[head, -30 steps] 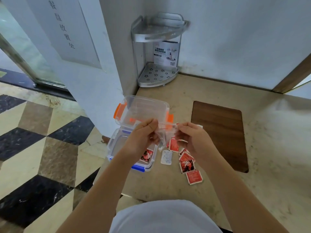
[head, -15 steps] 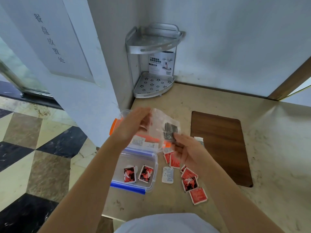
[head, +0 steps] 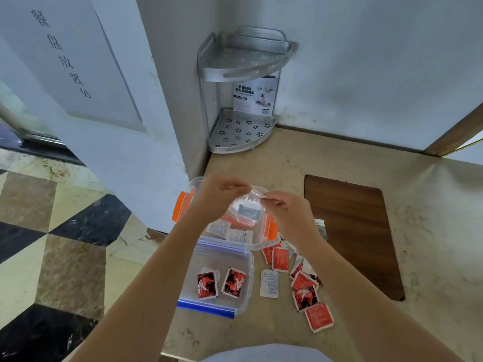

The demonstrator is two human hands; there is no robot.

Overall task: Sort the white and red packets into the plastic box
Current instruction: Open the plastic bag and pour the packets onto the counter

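— Head view: small clear plastic bag (head: 247, 210) with a dark packet inside, held above the orange-latched clear plastic box (head: 257, 240), pinched at its mouth by left hand (head: 218, 197) and right hand (head: 286, 215), thumbs and forefingers closed on the film. Probably pulling it open.

— And the rest?

— Two glossy red packets (head: 220, 283) in the blue-edged tray (head: 251, 270); flat white packets (head: 230, 231) in the box; more scattered on the beige stone counter (head: 431, 231).
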